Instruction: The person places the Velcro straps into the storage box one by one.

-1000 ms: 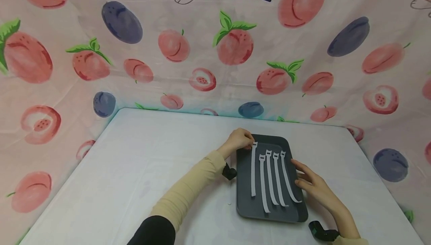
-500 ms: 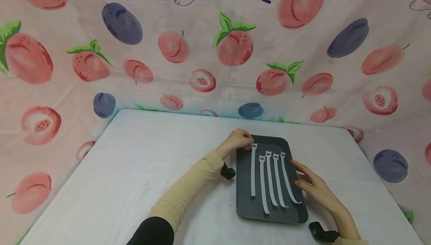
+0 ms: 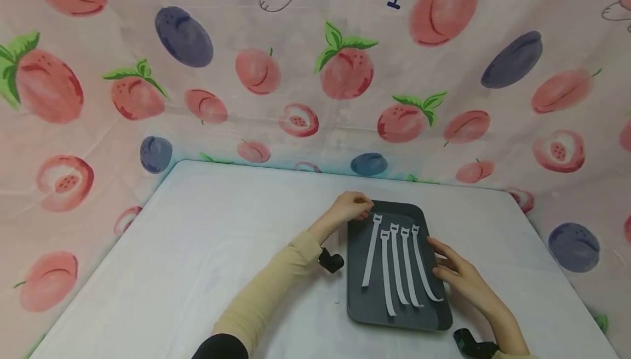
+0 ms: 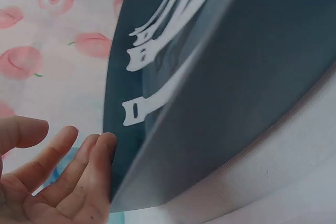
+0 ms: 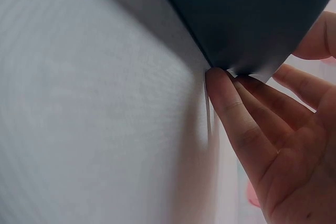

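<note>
Several white hook-and-loop cable ties (image 3: 399, 266) with slotted heads lie lengthwise on a dark grey tray (image 3: 362, 312). The leftmost cable tie (image 3: 371, 252) slants, its head to the right of its tail. At the tray's far left corner is my left hand (image 3: 352, 206), its fingertips at the rim. The left wrist view shows that hand's fingers loosely bent, with the nearest tie's head (image 4: 152, 102) apart from them. My right hand (image 3: 460, 274) touches the tray's right side; in the right wrist view its extended fingers (image 5: 247, 135) meet the tray's lower edge.
The tray rests on a white-covered table (image 3: 236, 227). Behind it hangs a fruit-printed cloth (image 3: 296, 57). A black wrist device (image 3: 330, 260) sits by the left wrist, another black device (image 3: 473, 343) by the right.
The leftmost cable tie has turned, its head shifting right and its tail left. My left fingers have come away from its head. The right hand stays at the tray's side.
</note>
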Demonstrator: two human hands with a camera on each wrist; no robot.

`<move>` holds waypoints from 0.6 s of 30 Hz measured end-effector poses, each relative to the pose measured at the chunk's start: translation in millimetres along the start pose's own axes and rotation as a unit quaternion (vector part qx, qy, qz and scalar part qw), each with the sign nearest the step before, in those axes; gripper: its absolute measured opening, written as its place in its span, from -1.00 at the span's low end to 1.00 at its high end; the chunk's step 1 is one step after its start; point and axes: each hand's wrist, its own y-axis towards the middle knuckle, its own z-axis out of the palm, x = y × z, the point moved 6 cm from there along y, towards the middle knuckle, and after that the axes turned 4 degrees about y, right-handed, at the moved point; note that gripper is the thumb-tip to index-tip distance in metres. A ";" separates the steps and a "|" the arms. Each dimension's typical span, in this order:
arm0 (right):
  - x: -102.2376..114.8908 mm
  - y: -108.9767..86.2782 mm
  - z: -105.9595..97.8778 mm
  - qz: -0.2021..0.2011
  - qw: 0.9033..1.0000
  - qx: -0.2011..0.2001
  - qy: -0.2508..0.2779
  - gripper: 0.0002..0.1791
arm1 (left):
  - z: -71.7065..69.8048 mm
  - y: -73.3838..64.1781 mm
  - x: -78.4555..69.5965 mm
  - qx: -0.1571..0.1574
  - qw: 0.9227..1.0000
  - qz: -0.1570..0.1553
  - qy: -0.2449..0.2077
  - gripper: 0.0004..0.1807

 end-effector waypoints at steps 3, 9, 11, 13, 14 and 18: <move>0.3 -0.6 -0.3 -0.004 1.000 0.000 0.001 -0.32 | -1.8 -5.6 -1.6 -0.009 1.000 0.005 -0.009 -0.71; 0.9 -0.4 0.2 -0.007 1.000 0.001 0.004 -0.33 | -7.4 -19.3 -2.0 -0.011 0.999 0.015 -0.051 -0.71; 1.0 -0.5 0.4 -0.009 1.000 0.001 0.005 -0.33 | -9.6 -24.1 -1.7 -0.006 0.997 0.012 -0.078 -0.70; 0.9 -0.4 0.4 -0.009 1.000 0.002 0.004 -0.33 | -11.6 -28.2 -0.9 0.000 0.994 0.009 -0.105 -0.68; 0.9 -0.5 0.3 -0.009 1.000 0.002 0.003 -0.33 | -12.6 -29.7 -0.1 0.002 0.993 0.008 -0.117 -0.67; 0.0 -0.4 -0.3 -0.006 1.000 0.000 -0.001 -0.32 | -17.4 -35.3 3.5 -0.004 0.991 0.004 -0.135 -0.65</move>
